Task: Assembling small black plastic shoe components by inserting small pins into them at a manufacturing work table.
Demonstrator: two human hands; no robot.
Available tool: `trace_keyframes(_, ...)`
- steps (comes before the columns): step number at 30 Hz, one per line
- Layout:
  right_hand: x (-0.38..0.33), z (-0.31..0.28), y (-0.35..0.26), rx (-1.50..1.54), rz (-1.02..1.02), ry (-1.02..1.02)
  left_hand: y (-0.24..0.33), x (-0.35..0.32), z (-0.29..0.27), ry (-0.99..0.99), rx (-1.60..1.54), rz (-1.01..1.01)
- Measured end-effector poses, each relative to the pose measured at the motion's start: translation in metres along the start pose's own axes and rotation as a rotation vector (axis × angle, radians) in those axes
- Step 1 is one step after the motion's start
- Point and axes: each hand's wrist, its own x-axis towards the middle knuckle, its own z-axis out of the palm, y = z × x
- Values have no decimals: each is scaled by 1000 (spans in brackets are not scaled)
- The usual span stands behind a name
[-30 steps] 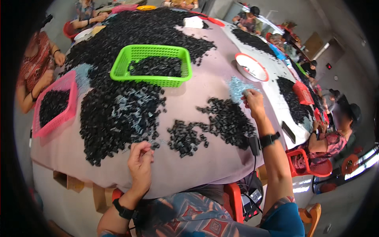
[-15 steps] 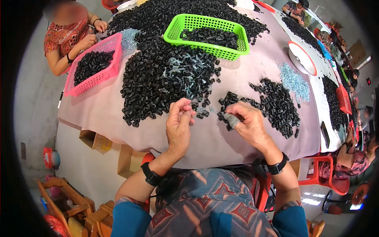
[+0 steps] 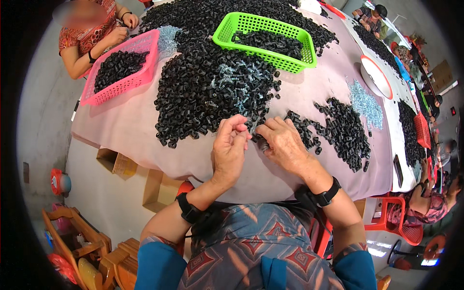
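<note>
My left hand (image 3: 230,149) is closed in a pinch at the near edge of a large pile of small black plastic pieces (image 3: 186,104). Whatever its fingertips hold is too small to make out. Close beside it, my right hand (image 3: 286,146) is curled with fingertips pointing down and toward the left hand. A grey wrap covers part of its thumb, and the contents of the grip are hidden. Silvery coil springs (image 3: 239,82) lie scattered on the black pile beyond my hands. A smaller heap of black pieces (image 3: 345,135) lies to the right of my right hand.
A green basket (image 3: 309,65) and a pink basket (image 3: 153,53) hold black pieces. Loose springs (image 3: 366,104) lie near a white, red-rimmed bowl (image 3: 377,77) at right. Another person (image 3: 89,36) works at far left; others sit along the right. Cardboard boxes (image 3: 162,191) stand below the table edge.
My right hand has moved left, off the smaller black heap, and come close to my left hand. The left hand stays pinched. The whole view has shifted slightly.
</note>
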Motion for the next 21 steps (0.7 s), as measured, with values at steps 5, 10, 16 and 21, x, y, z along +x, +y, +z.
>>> trace_keyframes(5,1,5,1,28,7,71,-2,0,1,-15,32,14)
trace_keyframes(10,-4,0,5,167,24,131,-1,-3,3,-64,183,27)
trace_keyframes(16,-15,-16,0,273,-22,184,1,-6,7,-174,232,5)
trace_keyframes(21,-22,-19,-3,411,-90,242,9,-10,11,-297,118,-178)
